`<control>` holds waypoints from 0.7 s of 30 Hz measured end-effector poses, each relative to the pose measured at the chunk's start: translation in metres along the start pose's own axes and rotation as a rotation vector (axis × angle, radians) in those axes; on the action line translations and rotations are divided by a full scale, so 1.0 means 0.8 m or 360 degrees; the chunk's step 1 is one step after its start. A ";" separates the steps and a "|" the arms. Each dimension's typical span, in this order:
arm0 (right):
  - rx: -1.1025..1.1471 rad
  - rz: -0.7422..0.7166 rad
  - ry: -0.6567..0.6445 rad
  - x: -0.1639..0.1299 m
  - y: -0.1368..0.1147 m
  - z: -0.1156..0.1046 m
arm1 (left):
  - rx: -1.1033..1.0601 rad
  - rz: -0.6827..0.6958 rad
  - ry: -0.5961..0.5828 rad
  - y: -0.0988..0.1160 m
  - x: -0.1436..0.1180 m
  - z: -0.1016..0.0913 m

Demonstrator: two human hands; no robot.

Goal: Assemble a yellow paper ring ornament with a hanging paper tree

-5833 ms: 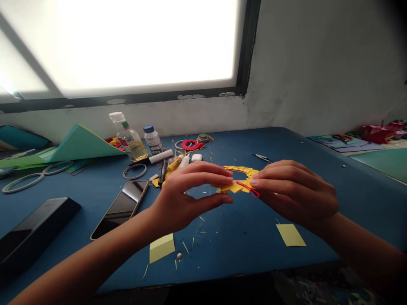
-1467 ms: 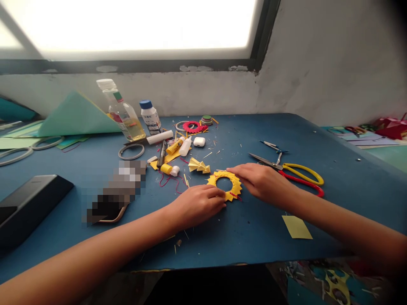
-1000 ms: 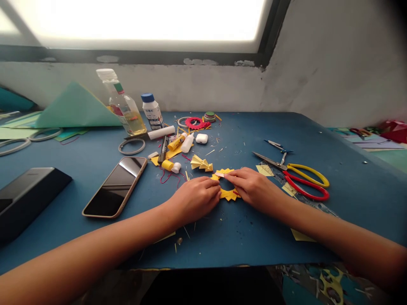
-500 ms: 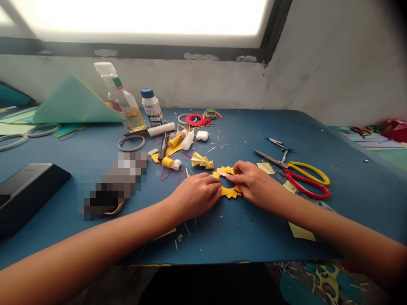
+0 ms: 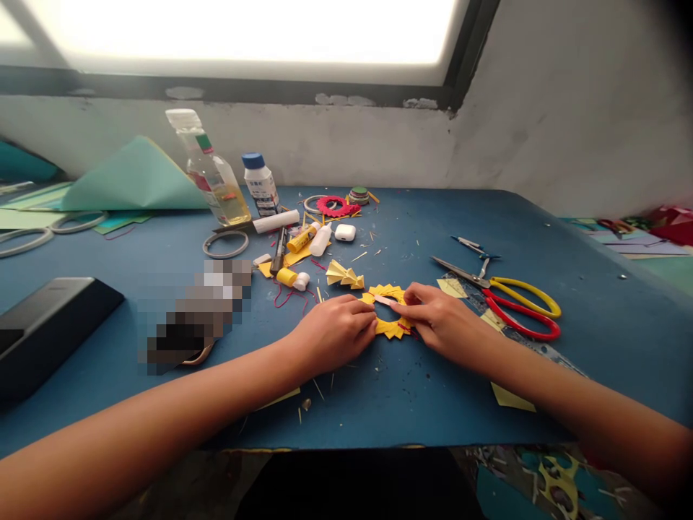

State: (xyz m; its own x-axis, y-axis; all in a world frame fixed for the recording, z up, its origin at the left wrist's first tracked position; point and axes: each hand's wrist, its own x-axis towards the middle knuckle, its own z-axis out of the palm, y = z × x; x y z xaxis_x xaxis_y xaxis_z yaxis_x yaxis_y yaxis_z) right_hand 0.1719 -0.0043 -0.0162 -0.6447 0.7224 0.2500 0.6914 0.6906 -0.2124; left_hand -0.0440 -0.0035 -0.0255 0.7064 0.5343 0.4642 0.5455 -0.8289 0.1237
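Observation:
A yellow folded-paper ring (image 5: 390,328) with pointed edges lies flat on the blue table (image 5: 411,390). My left hand (image 5: 333,336) presses on its left side with curled fingers. My right hand (image 5: 441,321) rests on its right side, thumb and forefinger pinching the ring's rim near a thin pale strip (image 5: 383,299). A bit of red thread shows at the ring's lower right. A small yellow folded fan piece (image 5: 343,274) lies just behind the ring.
Yellow-and-red scissors (image 5: 509,300) lie right of my right hand. A phone (image 5: 195,314), dark box (image 5: 43,332), bottles (image 5: 214,180), glue sticks (image 5: 300,238), a red paper ring (image 5: 336,206) and paper scraps crowd the left and back. Yellow paper pieces (image 5: 512,397) lie near the front edge.
The ring, earlier held up in both hands, now lies on the table. Over the last second my right fingers shifted slightly along its rim; my left hand stayed put.

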 end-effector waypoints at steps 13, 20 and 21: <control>0.0621 0.0398 0.0191 0.008 0.015 -0.002 | 0.0017 0.0039 0.0052 0.002 0.000 -0.002; 0.0511 0.0276 0.0229 0.015 0.012 0.005 | 0.0042 0.0023 0.0040 0.002 0.000 -0.001; 0.0494 0.0247 0.0238 0.016 0.012 0.006 | 0.0044 0.0023 0.0043 0.002 0.000 -0.001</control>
State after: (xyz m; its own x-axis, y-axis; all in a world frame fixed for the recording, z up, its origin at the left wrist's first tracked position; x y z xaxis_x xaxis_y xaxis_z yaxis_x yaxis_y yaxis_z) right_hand 0.1691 0.0118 -0.0195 -0.4693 0.8219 0.3229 0.6305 0.5679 -0.5291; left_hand -0.0433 -0.0048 -0.0245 0.7022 0.5172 0.4893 0.5479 -0.8314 0.0924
